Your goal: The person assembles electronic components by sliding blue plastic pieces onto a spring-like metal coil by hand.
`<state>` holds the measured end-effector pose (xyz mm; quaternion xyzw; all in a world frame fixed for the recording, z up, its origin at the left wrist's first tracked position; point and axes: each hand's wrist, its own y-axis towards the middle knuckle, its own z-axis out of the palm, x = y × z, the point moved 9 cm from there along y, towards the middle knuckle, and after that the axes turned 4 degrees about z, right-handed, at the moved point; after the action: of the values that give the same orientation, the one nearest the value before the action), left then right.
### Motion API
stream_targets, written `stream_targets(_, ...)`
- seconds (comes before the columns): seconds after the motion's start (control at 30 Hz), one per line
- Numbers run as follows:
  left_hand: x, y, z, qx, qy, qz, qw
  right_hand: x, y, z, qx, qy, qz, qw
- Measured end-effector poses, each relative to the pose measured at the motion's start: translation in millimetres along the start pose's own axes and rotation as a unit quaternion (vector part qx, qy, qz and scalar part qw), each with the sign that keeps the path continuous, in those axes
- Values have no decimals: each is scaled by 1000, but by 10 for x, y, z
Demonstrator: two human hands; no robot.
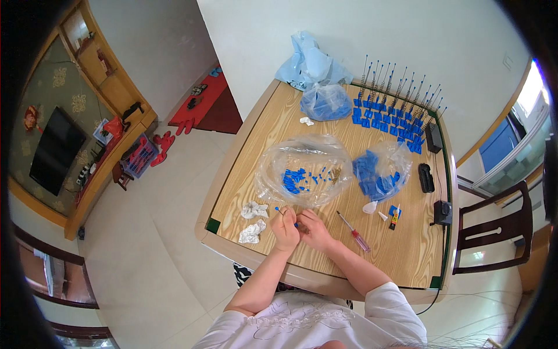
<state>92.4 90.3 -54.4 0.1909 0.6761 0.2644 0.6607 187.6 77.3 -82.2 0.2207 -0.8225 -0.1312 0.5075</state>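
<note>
Directly beyond the hands lies a clear plastic bag (302, 168), open and flattened, holding a scatter of small blue parts (295, 179) and a few brass-coloured bits (335, 173). Farther off to the right, a second clear bag (383, 168) is heaped with more blue parts. The left hand (285, 228) is curled shut, pinching a thin metal pin with a blue tip (279, 210); its long axis slants up and away to the left, blue end outermost. The right hand (315, 230) is closed beside it, fingers touching the left; its contents cannot be seen. Just right of it lies a red-handled screwdriver (354, 232).
</note>
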Motion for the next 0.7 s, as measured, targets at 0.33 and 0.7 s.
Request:
stream_targets(0.33, 18, -8, -7, -5, -7, 0, 1000, -12, 5, -2, -32, 8, 5, 999)
stream_targets(0.7, 16, -2, 13, 2, -10, -3, 1000, -8, 19, -31, -36, 23, 7, 999)
